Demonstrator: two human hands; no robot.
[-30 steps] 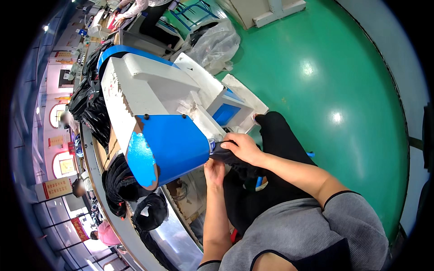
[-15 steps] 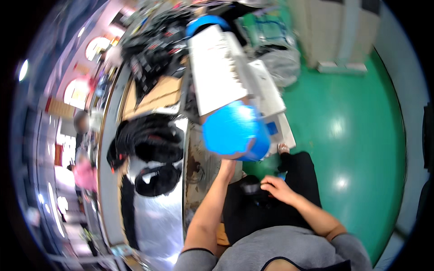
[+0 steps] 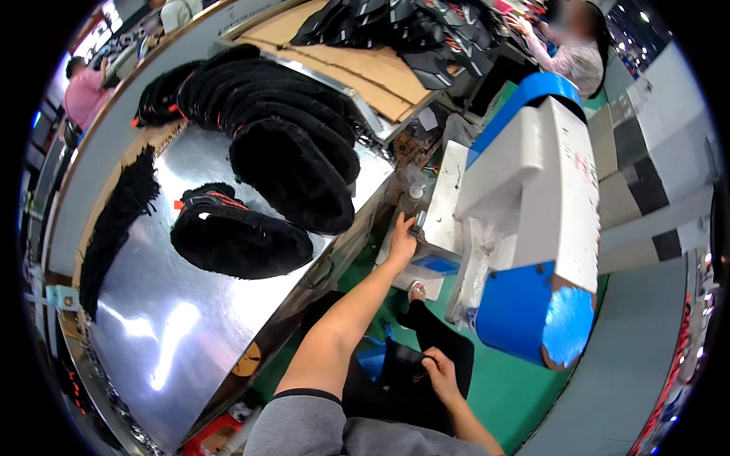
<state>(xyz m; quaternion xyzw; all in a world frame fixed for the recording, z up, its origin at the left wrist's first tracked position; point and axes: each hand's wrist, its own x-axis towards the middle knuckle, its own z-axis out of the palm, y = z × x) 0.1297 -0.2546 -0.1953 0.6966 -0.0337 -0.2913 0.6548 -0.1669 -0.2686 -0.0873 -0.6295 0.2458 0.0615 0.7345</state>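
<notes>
black piece (image 3: 401, 365) sits over the person's black trousers (image 3: 445, 330). from the left, a shiny metal table (image 3: 137, 365) carries fuzzy shoe parts (image 3: 239, 243); the left hand (image 3: 401, 242) meets a small metal fitting (image 3: 417, 222), its grip unclear; the right hand (image 3: 441, 372) pinches the piece's edge; rightward stands a blue-and-white machine (image 3: 566, 190). the piece looks dark, its outline blending into the trousers.

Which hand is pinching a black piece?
The right hand, lower down, pinches the black piece; the left hand is by the blue-and-white machine.
</notes>
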